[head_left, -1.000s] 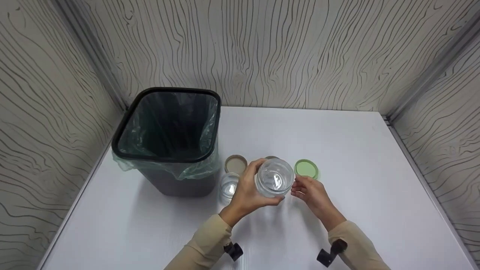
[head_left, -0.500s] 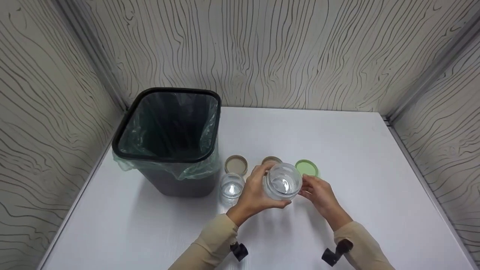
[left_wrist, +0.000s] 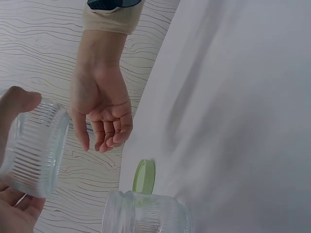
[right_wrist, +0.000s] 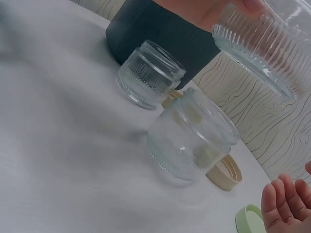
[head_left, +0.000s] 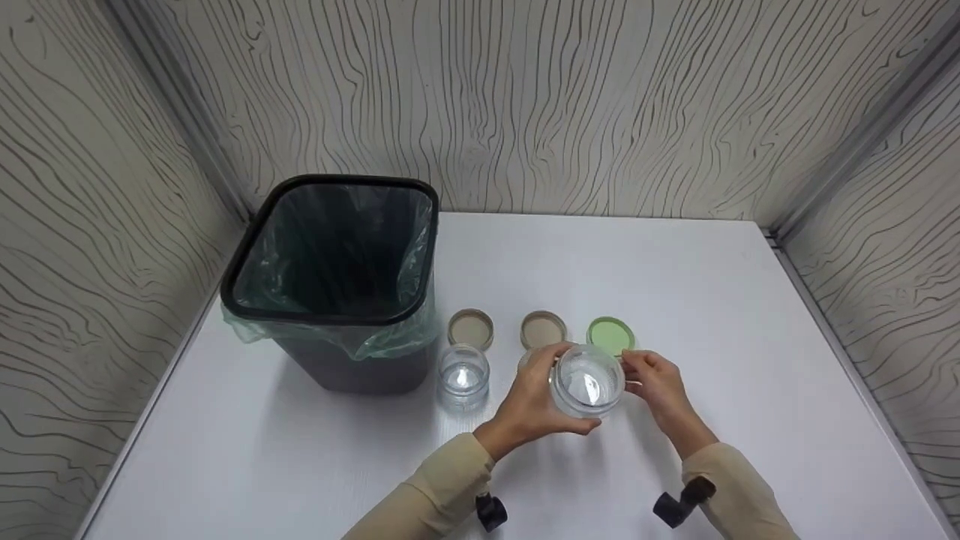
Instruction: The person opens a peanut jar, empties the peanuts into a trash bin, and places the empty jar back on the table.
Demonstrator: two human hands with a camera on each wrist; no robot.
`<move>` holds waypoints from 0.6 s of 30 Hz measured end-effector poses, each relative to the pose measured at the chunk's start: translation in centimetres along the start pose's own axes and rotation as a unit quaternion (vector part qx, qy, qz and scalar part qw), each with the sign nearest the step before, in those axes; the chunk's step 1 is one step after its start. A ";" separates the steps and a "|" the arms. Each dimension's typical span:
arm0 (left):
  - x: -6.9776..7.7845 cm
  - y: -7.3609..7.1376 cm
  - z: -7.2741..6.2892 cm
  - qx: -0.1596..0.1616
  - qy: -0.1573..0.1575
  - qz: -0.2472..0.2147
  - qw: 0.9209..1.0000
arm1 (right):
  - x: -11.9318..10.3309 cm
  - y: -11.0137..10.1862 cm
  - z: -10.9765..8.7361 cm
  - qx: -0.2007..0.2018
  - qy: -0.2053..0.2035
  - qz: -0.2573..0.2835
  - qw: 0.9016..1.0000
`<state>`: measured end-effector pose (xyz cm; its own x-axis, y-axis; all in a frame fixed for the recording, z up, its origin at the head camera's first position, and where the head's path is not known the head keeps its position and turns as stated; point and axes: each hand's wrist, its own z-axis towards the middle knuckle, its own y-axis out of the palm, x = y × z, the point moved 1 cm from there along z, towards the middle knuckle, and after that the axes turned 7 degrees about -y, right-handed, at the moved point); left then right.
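Observation:
My left hand (head_left: 536, 397) grips a ribbed clear glass jar (head_left: 589, 384) by its side, its mouth facing up toward the head camera. In the right wrist view this jar (right_wrist: 262, 48) is up off the table. Close to its right side is my right hand (head_left: 658, 386); the left wrist view shows that hand (left_wrist: 102, 102) with loosely bent fingers and nothing in them. A second glass jar (right_wrist: 189, 133) stands on the table, mostly covered by the left hand in the head view. Farther left stands a third jar (head_left: 463, 379). Just beyond the hands lies a green lid (head_left: 610, 335).
Two tan lids, one on the left (head_left: 471, 330) and one in the middle (head_left: 543, 330), lie in a row with the green one on the white table (head_left: 675, 277). A dark bin (head_left: 352, 375) with a green liner bag (head_left: 397, 337) stands at the left. Patterned panels (head_left: 525, 112) enclose the table.
My left hand has carried the jar right and nearer to me, uncovering the middle tan lid. The right hand has shifted right alongside it.

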<state>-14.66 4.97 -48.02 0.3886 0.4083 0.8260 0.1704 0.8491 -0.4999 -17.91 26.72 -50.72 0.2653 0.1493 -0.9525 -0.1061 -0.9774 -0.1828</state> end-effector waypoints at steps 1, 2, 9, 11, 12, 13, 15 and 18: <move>0.0 0.2 0.0 0.001 0.001 0.004 1.000 | 0.1 -0.2 0.0 0.002 -0.003 -0.013 1.000; 0.1 0.4 0.0 -0.001 0.000 0.001 1.000 | 0.2 -0.3 0.1 0.004 -0.005 -0.022 1.000; 0.2 1.6 0.2 -0.012 0.016 -0.005 1.000 | 0.5 -1.6 0.4 0.011 -0.008 -0.035 0.999; 0.3 2.0 0.2 -0.019 0.011 -0.006 1.000 | 0.6 -1.9 0.5 0.014 -0.006 -0.034 0.999; 0.3 2.2 0.3 -0.022 0.008 -0.007 1.000 | 0.7 -2.1 0.5 0.015 -0.004 -0.035 0.999; 0.3 2.4 0.3 -0.026 0.006 -0.008 1.000 | 0.8 -2.2 0.5 0.017 -0.002 -0.035 0.999; 0.3 2.8 0.2 -0.031 0.008 -0.007 0.999 | 0.9 -2.3 0.5 0.016 0.003 -0.041 0.999; 0.3 3.3 0.2 -0.039 0.018 -0.010 0.999 | 1.0 -2.6 0.5 0.016 0.008 -0.045 0.999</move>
<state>-14.12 7.96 -49.41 0.4168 0.3785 0.8264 0.2481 0.8273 -0.5040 -17.85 29.45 -51.30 0.2905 0.2346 -0.9277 -0.1123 -0.9544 -0.2766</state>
